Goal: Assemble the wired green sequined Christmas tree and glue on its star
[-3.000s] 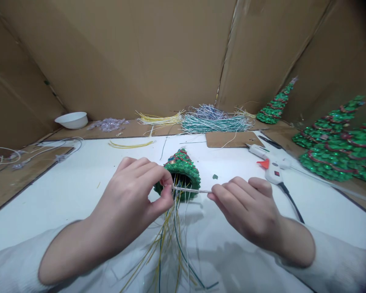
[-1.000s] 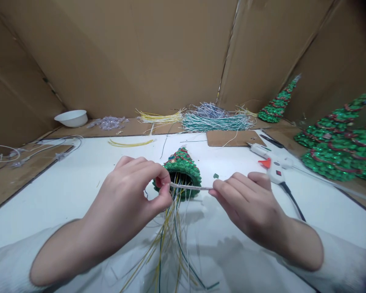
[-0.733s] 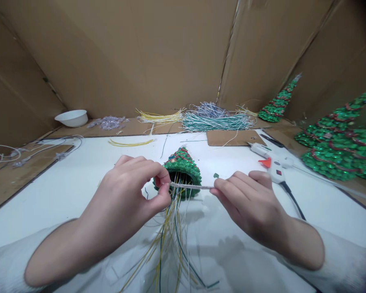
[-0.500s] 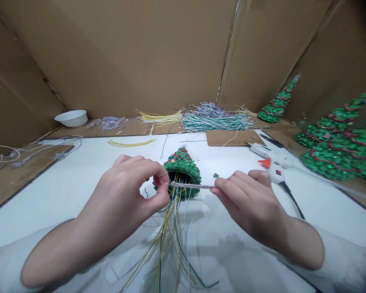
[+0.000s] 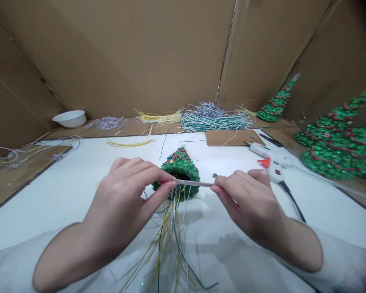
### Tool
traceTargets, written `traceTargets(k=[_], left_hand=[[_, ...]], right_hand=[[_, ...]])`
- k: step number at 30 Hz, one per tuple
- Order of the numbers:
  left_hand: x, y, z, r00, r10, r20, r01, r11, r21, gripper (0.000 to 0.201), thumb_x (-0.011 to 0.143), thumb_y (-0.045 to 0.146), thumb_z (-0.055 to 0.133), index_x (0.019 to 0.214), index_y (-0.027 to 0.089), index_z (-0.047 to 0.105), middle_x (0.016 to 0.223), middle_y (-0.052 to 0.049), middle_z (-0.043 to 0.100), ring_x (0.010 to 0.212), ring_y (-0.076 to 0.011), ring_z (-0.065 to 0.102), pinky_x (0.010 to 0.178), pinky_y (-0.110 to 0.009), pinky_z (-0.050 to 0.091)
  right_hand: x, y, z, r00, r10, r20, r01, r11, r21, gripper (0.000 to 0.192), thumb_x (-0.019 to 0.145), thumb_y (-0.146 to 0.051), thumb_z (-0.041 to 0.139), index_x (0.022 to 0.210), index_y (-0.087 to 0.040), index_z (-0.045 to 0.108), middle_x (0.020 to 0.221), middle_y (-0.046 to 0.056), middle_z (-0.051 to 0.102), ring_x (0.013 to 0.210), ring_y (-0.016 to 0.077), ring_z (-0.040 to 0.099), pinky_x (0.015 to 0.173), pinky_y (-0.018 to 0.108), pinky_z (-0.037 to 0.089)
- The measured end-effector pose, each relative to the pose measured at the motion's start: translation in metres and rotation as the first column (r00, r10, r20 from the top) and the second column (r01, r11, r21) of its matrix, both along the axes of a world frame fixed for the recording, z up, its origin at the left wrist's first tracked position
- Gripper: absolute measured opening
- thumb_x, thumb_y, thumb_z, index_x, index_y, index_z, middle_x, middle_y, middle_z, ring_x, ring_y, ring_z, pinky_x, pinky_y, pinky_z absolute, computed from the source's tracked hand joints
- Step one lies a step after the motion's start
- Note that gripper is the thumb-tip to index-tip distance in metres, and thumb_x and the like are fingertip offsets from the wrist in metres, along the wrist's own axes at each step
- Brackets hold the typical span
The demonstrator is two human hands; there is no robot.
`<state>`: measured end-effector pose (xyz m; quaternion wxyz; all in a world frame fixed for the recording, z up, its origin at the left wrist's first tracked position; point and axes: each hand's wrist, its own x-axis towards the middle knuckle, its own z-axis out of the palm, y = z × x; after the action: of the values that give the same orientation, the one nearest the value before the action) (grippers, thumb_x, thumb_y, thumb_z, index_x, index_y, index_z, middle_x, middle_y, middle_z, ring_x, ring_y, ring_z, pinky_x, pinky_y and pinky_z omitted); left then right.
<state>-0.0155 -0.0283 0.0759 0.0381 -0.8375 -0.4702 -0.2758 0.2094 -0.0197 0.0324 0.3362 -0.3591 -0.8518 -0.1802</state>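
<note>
A small green sequinned cone-shaped tree (image 5: 180, 167) with red garland lies tipped on a white tabletop (image 5: 79, 179), its open base facing the viewer. A loose bundle of thin yellow, white and dark wires (image 5: 167, 244) spills from that base toward the viewer. Just in front of the base, the left hand (image 5: 125, 203) and right hand (image 5: 250, 203) each pinch one end of a short pale strand (image 5: 192, 183), stretched taut between them; both grips are narrow, thumb against fingertip.

Judging by the many wires hanging loose, the wiring of this tree looks unfinished, though its outside is fully covered in sequins.

Counted: one tree in work. Right of it, at the table's edge, stand at least three more green sequinned trees (image 5: 338, 150), overlapping so the exact number is unclear, and one slimmer green tree (image 5: 276, 108) behind them. One white hot-glue gun (image 5: 270, 165) with an orange trigger lies between these and the tree in work. Behind the tree sits one heap of green and white wires (image 5: 215, 120), one yellow wire bundle (image 5: 158, 118) and one cardboard piece (image 5: 228, 138). Far to its left are one white bowl (image 5: 69, 119) and clear plastic bits (image 5: 108, 123).
</note>
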Motion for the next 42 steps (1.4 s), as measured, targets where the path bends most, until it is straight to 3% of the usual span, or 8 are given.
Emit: traceTargets(k=[9, 24, 32, 42], left_hand=[[0.007, 0.000, 0.001, 0.999, 0.038, -0.034, -0.037, 0.999, 0.023, 0.012, 0.079, 0.016, 0.054, 0.068, 0.020, 0.058, 0.067, 0.003, 0.063, 0.065, -0.0136, 0.055, 0.070, -0.032, 0.036], [0.004, 0.000, 0.005, 0.999, 0.015, -0.050, -0.013, 0.999, 0.038, 0.012, 0.077, 0.013, 0.053, 0.067, 0.019, 0.056, 0.064, 0.004, 0.060, 0.063, -0.0120, 0.053, 0.069, -0.031, 0.036], [-0.001, 0.002, 0.009, 0.996, 0.081, -0.041, -0.078, 0.995, 0.070, 0.012, 0.079, 0.016, 0.052, 0.068, 0.020, 0.057, 0.066, 0.003, 0.061, 0.065, -0.0136, 0.055, 0.072, -0.032, 0.036], [0.004, 0.001, 0.007, 1.000, 0.027, -0.012, -0.026, 0.999, 0.022, 0.008, 0.080, 0.018, 0.056, 0.073, 0.021, 0.061, 0.068, 0.004, 0.064, 0.065, -0.0128, 0.056, 0.071, -0.031, 0.037]], right_hand=[[-0.001, -0.009, 0.001, 0.996, 0.000, 0.089, -0.006, 0.998, 0.060, 0.010, 0.091, -0.020, 0.049, 0.088, -0.013, 0.055, 0.058, -0.002, 0.051, 0.057, 0.0136, 0.041, 0.062, 0.031, 0.027], [0.001, -0.006, 0.002, 0.997, 0.033, 0.075, -0.035, 0.999, 0.023, 0.011, 0.093, -0.019, 0.045, 0.087, -0.015, 0.054, 0.057, -0.002, 0.051, 0.057, 0.0130, 0.040, 0.062, 0.030, 0.025], [0.004, -0.003, 0.000, 1.000, -0.010, 0.002, 0.010, 1.000, -0.026, 0.020, 0.093, -0.020, 0.045, 0.076, -0.016, 0.055, 0.054, -0.003, 0.050, 0.053, 0.0112, 0.041, 0.063, 0.029, 0.026], [0.003, 0.001, -0.001, 0.993, 0.005, -0.119, -0.022, 0.990, -0.140, 0.018, 0.091, -0.019, 0.049, 0.074, -0.016, 0.055, 0.058, -0.002, 0.054, 0.054, 0.0099, 0.044, 0.064, 0.028, 0.027]])
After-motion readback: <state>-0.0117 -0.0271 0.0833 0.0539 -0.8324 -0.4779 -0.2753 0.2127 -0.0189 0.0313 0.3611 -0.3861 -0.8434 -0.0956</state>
